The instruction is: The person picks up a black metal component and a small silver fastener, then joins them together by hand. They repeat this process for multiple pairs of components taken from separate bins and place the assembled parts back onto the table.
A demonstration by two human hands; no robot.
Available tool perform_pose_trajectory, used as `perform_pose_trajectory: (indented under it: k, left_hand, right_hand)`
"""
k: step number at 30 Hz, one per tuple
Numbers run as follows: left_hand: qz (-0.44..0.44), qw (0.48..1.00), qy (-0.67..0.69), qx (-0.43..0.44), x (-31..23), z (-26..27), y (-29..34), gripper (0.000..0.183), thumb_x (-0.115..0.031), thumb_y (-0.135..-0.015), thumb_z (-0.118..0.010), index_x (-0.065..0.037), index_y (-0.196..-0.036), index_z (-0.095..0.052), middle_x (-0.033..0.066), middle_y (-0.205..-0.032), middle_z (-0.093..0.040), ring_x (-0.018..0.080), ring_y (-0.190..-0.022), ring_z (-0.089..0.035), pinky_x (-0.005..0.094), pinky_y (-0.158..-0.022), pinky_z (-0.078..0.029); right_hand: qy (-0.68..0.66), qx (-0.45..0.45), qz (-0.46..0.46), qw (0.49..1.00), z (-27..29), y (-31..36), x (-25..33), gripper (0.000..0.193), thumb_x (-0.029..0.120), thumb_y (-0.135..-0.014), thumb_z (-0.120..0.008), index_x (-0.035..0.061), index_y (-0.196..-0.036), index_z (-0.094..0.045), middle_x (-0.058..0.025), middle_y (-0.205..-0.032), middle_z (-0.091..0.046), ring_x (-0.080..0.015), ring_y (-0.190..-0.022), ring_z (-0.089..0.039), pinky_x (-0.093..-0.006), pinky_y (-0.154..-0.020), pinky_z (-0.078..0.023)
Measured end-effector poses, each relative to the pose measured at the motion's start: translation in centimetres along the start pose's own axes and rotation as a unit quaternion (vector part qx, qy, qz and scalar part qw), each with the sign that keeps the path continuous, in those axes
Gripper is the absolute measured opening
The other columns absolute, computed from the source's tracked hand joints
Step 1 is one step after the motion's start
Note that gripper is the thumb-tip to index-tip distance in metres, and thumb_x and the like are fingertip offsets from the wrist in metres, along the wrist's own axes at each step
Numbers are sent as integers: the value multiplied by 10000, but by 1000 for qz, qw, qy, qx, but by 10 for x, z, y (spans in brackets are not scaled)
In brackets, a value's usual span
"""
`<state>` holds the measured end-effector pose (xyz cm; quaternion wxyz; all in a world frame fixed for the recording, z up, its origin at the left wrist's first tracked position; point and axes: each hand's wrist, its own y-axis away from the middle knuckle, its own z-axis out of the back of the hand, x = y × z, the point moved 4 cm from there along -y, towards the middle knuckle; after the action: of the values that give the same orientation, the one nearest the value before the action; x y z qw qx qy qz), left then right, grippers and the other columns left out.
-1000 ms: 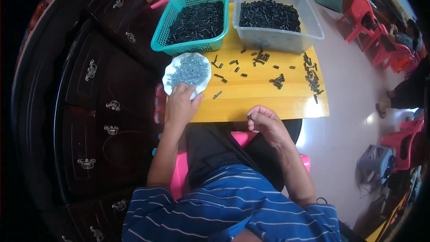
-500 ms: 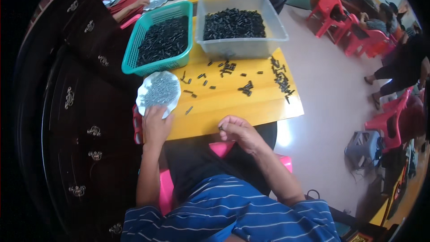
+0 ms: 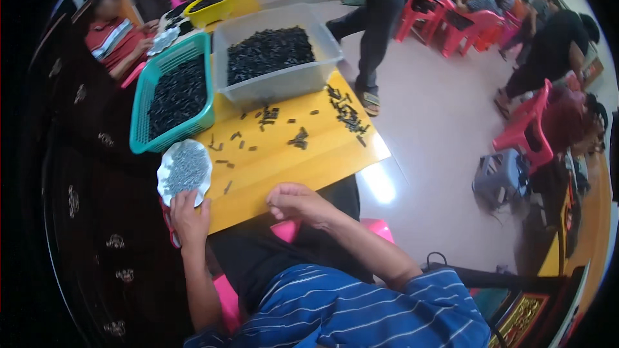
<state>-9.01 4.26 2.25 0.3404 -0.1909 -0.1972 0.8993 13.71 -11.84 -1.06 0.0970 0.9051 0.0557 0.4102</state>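
Note:
A white wavy-rimmed plate (image 3: 163,183) at the table's left edge holds a heap of small silvery metal pieces (image 3: 187,169). My left hand (image 3: 190,219) lies at its near rim, fingers stretched onto the heap and thumb apart. Over the near table edge, my right hand (image 3: 300,205) is closed in a pinch; what sits between its fingertips is hidden. Several short black pieces (image 3: 298,138) lie scattered on the yellow table (image 3: 284,177), with a denser row of black pieces (image 3: 347,115) along the right edge.
Beyond the plate stand a green basket (image 3: 138,119) and a clear plastic bin (image 3: 277,84), both filled with black pieces. A yellow basin (image 3: 211,9) is farther back. A person's leg (image 3: 374,38) is close to the table's right side. Dark cabinets (image 3: 97,187) line the left.
The view has swung to the right, so the table appears farther left. My hands stay near the plate and the table edge. The standing person's legs have come nearer the table's right side.

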Motion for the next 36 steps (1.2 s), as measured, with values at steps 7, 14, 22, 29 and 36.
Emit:
perform_pose_trajectory:
  k: [7, 14, 22, 29, 36]
  left_hand:
    - [-29, 999, 7, 20, -1, -8, 0, 313, -102, -748, -767, -12, -1031, -667, 157, -1061, -633, 374, -1022, -581, 458, -884, -471]
    - [-10, 999, -26, 31, -3, -16, 4, 347, -92, -805, -732, 13, -1120, -631, 187, -1104, -624, 399, -1045, -569, 485, -925, -453]
    - [-50, 998, -30, 34, 8, -25, 6, 328, -76, -824, -709, 21, -1126, -630, 208, -1098, -622, 404, -1056, -565, 484, -932, -446]
    - [-48, 998, -37, 26, 0, -21, 3, 326, -68, -825, -706, 36, -1123, -626, 200, -1092, -631, 402, -1051, -568, 481, -930, -444]
    - [-73, 997, -26, 16, 2, -24, 3, 338, -74, -830, -708, 35, -1138, -620, 199, -1092, -630, 401, -1052, -569, 483, -932, -442]
  right_hand:
    - [10, -25, 4, 1000, 6, -3, -2, 173, 225, -976, -610, 58, -1017, -629, -5, -856, -629, -77, -754, -599, -207, -682, -495]
    - [10, -12, 20, 1000, 10, -8, -9, 137, 187, -920, -615, 62, -960, -650, -23, -800, -673, -90, -659, -625, -208, -620, -520]
    - [18, -11, 22, 1000, 8, -8, -10, 129, 205, -898, -626, 83, -931, -650, -10, -769, -665, -87, -633, -618, -214, -584, -498]
    - [12, -8, 16, 1000, 8, -7, -8, 125, 187, -897, -619, 69, -932, -639, -12, -789, -667, -82, -649, -619, -216, -609, -501]
    - [6, -18, 17, 1000, 6, -5, -5, 89, 162, -876, -625, 75, -882, -641, -13, -733, -655, -87, -595, -609, -218, -554, -491]
